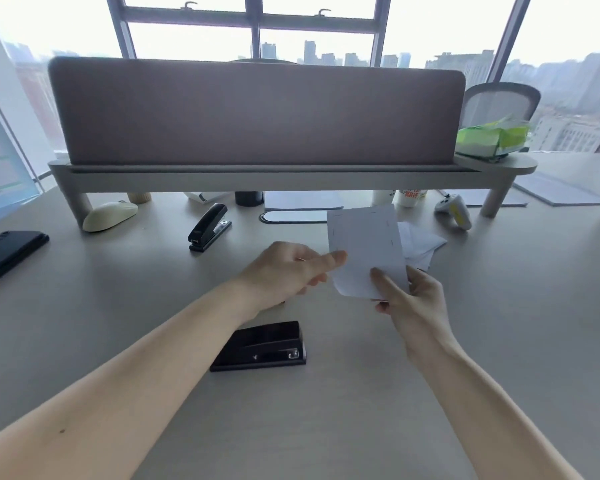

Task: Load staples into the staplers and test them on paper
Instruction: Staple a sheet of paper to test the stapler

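Observation:
My right hand (409, 303) pinches the lower edge of a small white paper sheet (364, 244) and holds it upright above the desk; several staples line its edges. My left hand (288, 271) reaches toward the sheet, its fingertips touching the sheet's left edge. A wide black stapler (260, 346) lies flat on the desk under my left forearm. A second, slimmer black stapler (209, 226) stands farther back to the left. More white paper pieces (421, 245) lie on the desk behind the held sheet.
A grey desk shelf with a fabric screen (257, 112) spans the back. Beneath or near it are a cream mouse (110, 215), a black cup (249, 198), a white game controller (454, 207) and a green tissue pack (492, 136). A black case (7, 254) lies at far left.

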`<act>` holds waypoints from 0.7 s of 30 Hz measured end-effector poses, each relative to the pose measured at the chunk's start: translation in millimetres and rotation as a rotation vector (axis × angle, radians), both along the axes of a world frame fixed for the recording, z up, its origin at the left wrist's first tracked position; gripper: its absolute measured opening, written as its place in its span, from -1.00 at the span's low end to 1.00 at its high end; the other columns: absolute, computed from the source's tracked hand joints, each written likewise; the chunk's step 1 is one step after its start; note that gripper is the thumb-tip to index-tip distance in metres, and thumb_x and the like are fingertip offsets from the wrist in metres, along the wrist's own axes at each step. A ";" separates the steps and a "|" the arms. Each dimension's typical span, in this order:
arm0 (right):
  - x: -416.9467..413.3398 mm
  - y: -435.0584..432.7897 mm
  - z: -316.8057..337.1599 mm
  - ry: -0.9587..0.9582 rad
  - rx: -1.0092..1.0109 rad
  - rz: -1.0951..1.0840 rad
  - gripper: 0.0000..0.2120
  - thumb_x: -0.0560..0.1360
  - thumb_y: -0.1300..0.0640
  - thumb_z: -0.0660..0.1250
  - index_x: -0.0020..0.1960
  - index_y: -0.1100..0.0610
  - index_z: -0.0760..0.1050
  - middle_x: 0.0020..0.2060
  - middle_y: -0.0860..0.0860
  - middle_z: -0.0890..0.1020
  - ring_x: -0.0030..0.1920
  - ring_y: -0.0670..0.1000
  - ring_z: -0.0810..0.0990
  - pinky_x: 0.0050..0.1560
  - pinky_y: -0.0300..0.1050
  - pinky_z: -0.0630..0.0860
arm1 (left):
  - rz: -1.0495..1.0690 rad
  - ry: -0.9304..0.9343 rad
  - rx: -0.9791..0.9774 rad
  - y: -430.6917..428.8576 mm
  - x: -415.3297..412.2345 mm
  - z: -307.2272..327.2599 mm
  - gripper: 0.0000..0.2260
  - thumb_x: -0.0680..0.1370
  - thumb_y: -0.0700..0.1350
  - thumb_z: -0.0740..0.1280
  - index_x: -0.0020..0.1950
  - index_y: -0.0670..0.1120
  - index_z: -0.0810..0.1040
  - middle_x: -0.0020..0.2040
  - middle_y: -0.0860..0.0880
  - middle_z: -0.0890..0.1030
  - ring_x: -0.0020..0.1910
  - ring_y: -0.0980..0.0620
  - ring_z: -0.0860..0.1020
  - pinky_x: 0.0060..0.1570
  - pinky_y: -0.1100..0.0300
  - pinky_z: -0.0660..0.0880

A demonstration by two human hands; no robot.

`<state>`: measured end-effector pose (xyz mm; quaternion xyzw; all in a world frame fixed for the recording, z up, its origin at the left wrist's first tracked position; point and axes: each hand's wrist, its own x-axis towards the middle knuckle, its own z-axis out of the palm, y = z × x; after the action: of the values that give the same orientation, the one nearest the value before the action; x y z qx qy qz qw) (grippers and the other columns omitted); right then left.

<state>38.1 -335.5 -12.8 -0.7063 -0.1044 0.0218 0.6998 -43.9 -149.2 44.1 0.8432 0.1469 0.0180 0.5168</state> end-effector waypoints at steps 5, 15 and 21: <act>-37.1 4.0 2.0 0.043 0.015 0.123 -0.90 0.60 0.16 0.45 0.05 0.03 0.74 -0.11 -0.08 0.80 -0.23 -0.14 0.67 -0.24 -0.23 0.61 | 0.107 -0.123 -0.085 -0.1 -18.0 -13.6 -0.89 0.58 -0.11 0.48 -0.12 -0.09 0.74 -0.28 0.09 0.72 -0.36 0.29 0.63 -0.09 0.25 0.50; -52.1 -4.6 2.4 0.037 0.063 0.213 -0.77 0.67 0.07 0.36 -0.03 0.06 0.77 -0.07 0.00 0.81 -0.08 0.01 0.74 -0.01 -0.10 0.57 | 0.026 -0.318 0.098 3.3 -54.2 -20.1 -0.88 0.61 -0.04 0.44 -0.05 -0.02 0.76 -0.08 0.07 0.79 -0.04 -0.08 0.74 0.14 0.00 0.63; -37.7 -9.8 -3.0 0.412 0.119 0.262 -0.26 0.62 -0.44 0.06 0.00 0.17 0.70 -0.33 0.06 0.65 -0.36 0.05 0.59 -0.28 -0.11 0.53 | 0.045 -0.660 0.319 -3.2 -63.7 -20.9 -0.78 0.54 -0.21 0.50 -0.05 0.13 0.77 -0.09 0.29 0.72 -0.02 0.17 0.62 0.02 0.20 0.56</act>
<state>0.5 -345.2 -15.8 -0.6250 -0.0512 0.2495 0.7379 -107.6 -152.4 23.1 0.8585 -0.0139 0.3232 0.3979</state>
